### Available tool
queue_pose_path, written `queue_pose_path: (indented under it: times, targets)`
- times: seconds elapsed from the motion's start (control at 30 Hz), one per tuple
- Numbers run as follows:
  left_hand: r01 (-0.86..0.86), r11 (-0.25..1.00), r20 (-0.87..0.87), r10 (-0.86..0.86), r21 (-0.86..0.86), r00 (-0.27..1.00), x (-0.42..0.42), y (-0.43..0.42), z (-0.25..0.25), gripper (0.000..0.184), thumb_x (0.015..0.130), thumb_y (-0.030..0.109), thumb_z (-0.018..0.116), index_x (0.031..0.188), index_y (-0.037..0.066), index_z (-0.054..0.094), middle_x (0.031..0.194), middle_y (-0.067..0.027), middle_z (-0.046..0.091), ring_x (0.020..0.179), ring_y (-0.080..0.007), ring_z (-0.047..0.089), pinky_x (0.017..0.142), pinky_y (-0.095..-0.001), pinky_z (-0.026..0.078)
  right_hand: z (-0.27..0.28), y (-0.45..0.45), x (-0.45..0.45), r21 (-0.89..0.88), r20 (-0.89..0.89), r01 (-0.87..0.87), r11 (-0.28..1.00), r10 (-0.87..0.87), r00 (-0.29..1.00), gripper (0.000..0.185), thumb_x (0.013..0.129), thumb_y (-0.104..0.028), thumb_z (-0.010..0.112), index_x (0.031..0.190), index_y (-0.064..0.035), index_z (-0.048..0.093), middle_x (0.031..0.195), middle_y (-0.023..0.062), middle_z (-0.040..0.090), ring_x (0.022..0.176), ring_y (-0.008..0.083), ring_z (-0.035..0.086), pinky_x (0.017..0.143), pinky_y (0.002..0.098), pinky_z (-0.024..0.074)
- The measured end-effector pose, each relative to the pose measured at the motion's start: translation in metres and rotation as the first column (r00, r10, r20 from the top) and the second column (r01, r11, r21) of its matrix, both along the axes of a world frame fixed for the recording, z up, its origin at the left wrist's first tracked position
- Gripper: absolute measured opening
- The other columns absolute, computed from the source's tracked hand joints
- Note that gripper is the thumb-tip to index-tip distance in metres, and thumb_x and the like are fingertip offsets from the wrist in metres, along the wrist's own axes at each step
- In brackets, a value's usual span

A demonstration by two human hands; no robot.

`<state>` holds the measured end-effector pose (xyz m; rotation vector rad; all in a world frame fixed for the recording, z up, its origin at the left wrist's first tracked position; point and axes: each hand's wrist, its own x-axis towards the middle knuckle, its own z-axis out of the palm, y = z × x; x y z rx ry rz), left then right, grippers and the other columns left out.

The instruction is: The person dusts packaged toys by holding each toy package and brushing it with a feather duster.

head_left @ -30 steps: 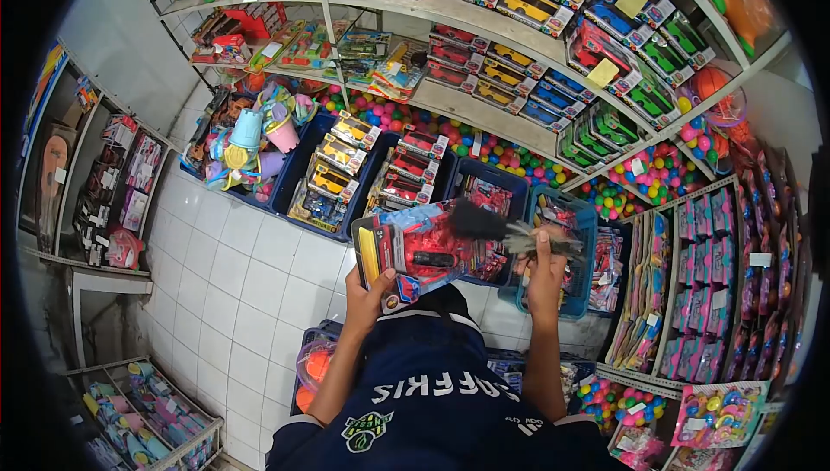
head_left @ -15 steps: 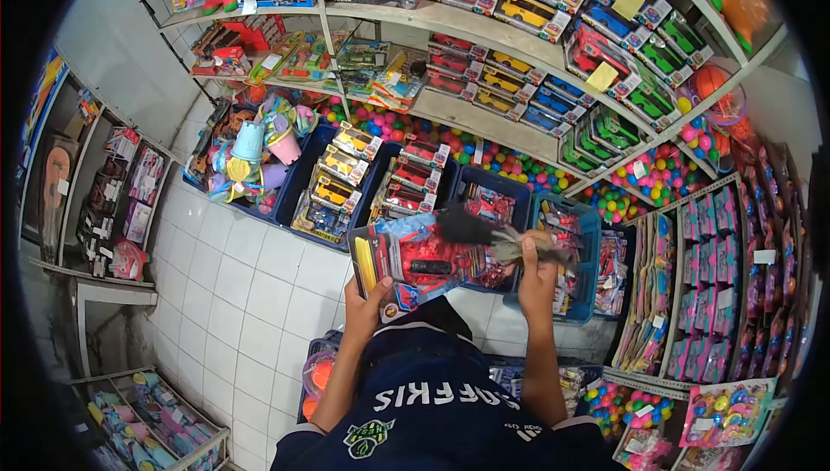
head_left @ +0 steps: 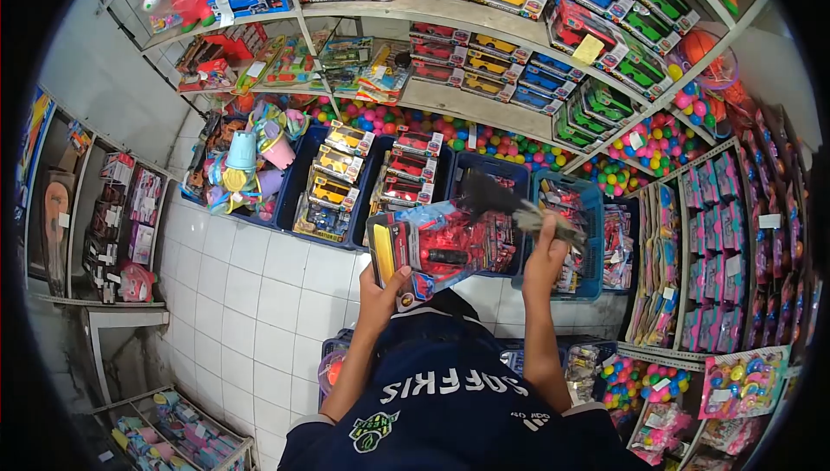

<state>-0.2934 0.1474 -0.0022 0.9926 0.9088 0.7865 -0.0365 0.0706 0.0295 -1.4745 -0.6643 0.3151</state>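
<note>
A red and blue toy in a clear package (head_left: pixel 445 250) is held at its lower left corner by my left hand (head_left: pixel 385 291), thumb on the front. My right hand (head_left: pixel 545 250) is closed round the pale handle end of a dark brush-like duster (head_left: pixel 493 198). The duster's black head is over the upper right part of the package; whether they touch is unclear. Just behind the package is a blue crate with red toy packs (head_left: pixel 493 173). Beyond my right hand stands a teal crate (head_left: pixel 590 276) holding more packs.
Crates of boxed toy cars (head_left: pixel 333 181) stand behind and left, beside pastel buckets (head_left: pixel 242 155). Metal shelves (head_left: pixel 484 17) with boxed cars curve across the back. Hanging packs (head_left: pixel 713 246) line the right. Tiled floor (head_left: pixel 259 289) lies at the left.
The view has shifted. The duster's head has lifted and tilts more steeply above the package, with my right hand slightly higher. Both hands keep their holds.
</note>
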Motion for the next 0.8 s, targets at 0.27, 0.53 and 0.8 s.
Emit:
queue_pose_path:
  times: [0.27, 0.53, 0.8]
  targets:
    - [0.202, 0.979, -0.040, -0.201, 0.034, 0.979, 0.012, -0.001, 0.036, 0.038, 0.084, 0.021, 0.076, 0.111, 0.001, 0.058, 0.083, -0.0017, 0.061, 0.069, -0.0081, 0.057, 0.063, -0.0229, 0.048, -0.113, -0.019, 0.037, -0.237, -0.304, 0.109, 0.965, -0.180, 0.935, 0.038, 0.102, -0.045, 0.047, 0.113, -0.0088, 0.055, 0.101, 0.0050, 0.060, 0.087, 0.0144, 0.057, 0.079, 0.0281, 0.0459]
    - [0.454, 0.881, -0.181, -0.429, 0.131, 0.885, 0.058, 0.012, 0.071, 0.081, 0.079, 0.040, 0.081, 0.137, -0.003, 0.045, 0.123, -0.0153, 0.060, 0.110, -0.0212, 0.059, 0.096, -0.0318, 0.046, -0.196, -0.054, 0.074, -0.082, -0.563, 0.304, 0.949, -0.296, 0.772, 0.040, 0.094, -0.034, 0.056, 0.117, -0.0017, 0.057, 0.110, 0.0100, 0.061, 0.098, 0.0224, 0.061, 0.088, 0.0350, 0.0490]
    - [0.163, 0.825, 0.228, -0.330, 0.541, 0.916, 0.094, 0.014, 0.201, 0.099, 0.069, 0.019, 0.085, 0.149, 0.005, 0.028, 0.143, -0.0134, 0.039, 0.140, -0.0266, 0.034, 0.115, -0.0442, 0.023, -0.341, -0.195, 0.171, -0.205, 0.175, 0.287, 0.936, -0.253, 0.951, 0.057, 0.092, -0.042, 0.059, 0.133, -0.0027, 0.052, 0.116, 0.0173, 0.065, 0.093, 0.0275, 0.067, 0.080, 0.0419, 0.0549]
